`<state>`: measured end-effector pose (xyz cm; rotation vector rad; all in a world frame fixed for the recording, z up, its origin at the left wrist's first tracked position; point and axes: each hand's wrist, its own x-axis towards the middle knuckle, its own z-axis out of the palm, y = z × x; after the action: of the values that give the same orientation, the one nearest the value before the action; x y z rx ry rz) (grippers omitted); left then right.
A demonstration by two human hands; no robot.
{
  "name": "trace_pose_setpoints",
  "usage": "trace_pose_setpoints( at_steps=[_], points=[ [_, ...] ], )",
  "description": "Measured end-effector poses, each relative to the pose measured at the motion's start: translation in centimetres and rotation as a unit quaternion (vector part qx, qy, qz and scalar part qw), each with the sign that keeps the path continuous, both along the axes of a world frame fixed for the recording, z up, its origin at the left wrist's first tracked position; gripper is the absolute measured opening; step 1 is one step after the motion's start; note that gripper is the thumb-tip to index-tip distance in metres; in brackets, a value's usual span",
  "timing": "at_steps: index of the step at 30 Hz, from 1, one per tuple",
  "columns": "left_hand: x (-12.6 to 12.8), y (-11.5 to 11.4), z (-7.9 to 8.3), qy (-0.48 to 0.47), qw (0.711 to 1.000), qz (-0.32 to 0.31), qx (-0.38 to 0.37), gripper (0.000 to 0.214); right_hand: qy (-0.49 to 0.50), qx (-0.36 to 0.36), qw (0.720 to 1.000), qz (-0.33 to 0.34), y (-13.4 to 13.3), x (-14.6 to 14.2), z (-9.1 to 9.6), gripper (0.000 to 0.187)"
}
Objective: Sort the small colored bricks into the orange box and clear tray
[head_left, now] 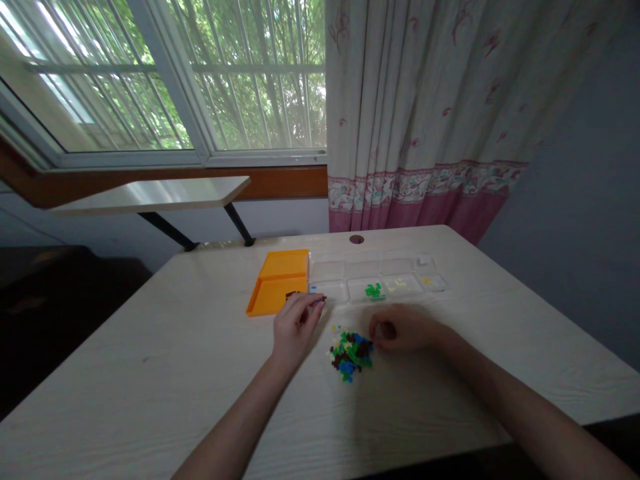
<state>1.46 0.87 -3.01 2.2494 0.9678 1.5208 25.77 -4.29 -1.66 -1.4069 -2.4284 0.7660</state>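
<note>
You pinch small brown piece (324, 299) between left hand (294, 325) fingertips, mid-frame; right hand (405, 328), fingers curled, at edge of multicoloured plastic-piece pile (350, 355), lower centre; cannot tell if gripping.

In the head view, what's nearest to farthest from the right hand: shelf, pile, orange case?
1. Pile: just left of the right hand.
2. Orange case: farther left, beyond the pile.
3. Shelf: farthest, back left.

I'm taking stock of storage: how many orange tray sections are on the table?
2: the rear section and the front section, nearer the person and partly covered by the left hand.
</note>
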Motion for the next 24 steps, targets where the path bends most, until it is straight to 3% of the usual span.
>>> trace_pose_setpoints(
  at_steps=[17, 20, 24],
  points=[
    [-0.2, 0.2, 0.1, 0.018, 1.0, 0.013, -0.014, 0.013, -0.005, 0.02, 1.0, -0.007, -0.4, -0.7, 0.2, 0.014],
    [-0.8, 1.0, 0.1, 0.033, 0.997, 0.071, -0.022, 0.014, -0.007, 0.011, 1.0, -0.007, -0.4, -0.8, 0.0, 0.015],
    [-2.1, 2.6, -0.2, 0.033, 0.974, 0.213, -0.07, 0.019, -0.012, 0.007, 1.0, -0.017, -0.4, -0.9, 0.1, 0.015]
  ],
)
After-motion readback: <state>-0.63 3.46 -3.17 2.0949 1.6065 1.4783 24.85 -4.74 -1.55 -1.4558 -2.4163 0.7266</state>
